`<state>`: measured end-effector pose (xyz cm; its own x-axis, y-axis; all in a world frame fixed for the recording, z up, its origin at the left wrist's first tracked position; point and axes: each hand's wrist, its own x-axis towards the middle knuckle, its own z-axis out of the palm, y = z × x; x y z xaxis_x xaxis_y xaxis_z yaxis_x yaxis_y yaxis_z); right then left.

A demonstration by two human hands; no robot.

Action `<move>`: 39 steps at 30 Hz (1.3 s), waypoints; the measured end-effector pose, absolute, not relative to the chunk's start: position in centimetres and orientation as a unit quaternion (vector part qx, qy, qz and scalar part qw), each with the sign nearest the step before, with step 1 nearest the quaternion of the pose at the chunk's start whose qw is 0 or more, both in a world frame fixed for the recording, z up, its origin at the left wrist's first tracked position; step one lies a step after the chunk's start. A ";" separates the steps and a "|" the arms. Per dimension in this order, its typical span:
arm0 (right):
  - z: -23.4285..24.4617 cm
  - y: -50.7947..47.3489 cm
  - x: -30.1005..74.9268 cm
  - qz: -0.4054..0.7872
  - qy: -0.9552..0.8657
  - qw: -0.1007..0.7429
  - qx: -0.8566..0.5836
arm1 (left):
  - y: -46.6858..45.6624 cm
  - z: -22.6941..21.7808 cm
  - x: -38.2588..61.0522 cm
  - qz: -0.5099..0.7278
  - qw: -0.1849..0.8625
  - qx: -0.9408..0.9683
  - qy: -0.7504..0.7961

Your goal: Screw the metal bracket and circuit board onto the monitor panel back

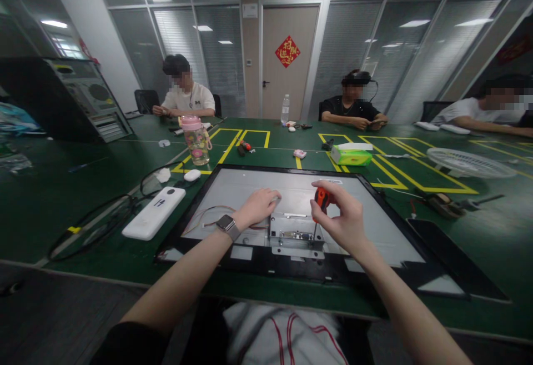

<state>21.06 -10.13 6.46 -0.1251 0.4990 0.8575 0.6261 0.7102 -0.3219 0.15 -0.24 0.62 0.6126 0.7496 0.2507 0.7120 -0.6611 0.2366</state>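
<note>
A flat monitor panel lies face down on the green table in front of me, its silver back exposed inside a black frame. A small metal circuit cover sits near its lower middle. My left hand, with a watch on the wrist, rests palm down on the panel just above that cover, fingers loosely curled. My right hand is closed around a red-and-black screwdriver, whose shaft points down at the right edge of the metal cover.
A white power brick and black cables lie left of the panel. Behind it stand a pink bottle, a green tissue box and a white fan grille. A PC case sits far left. Three people sit across the table.
</note>
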 end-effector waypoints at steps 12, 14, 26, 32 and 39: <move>6.3 -10.1 20.9 -0.054 -0.742 0.553 -0.375 | -0.3 0.6 0.1 0.162 0.054 0.896 0.409; 6.3 -10.1 21.0 -0.051 -0.741 0.551 -0.380 | -0.2 0.5 0.1 0.162 0.055 0.896 0.409; 5.5 -9.1 21.4 0.041 -0.631 0.679 -0.373 | -1.0 1.5 -0.2 0.137 0.078 0.894 0.419; 6.6 -8.0 24.1 -0.202 -0.664 0.539 -0.477 | -2.2 2.3 -1.4 0.124 0.103 0.890 0.427; 5.9 -7.0 26.4 -0.101 -0.694 0.099 -0.706 | -2.1 2.8 -2.2 0.129 0.142 0.885 0.424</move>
<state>26.45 -6.99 5.92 0.0167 0.9597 0.2807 0.9998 -0.0173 -0.0003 -2.23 -2.10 2.81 0.6076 0.7869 0.1080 0.7137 -0.6006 0.3606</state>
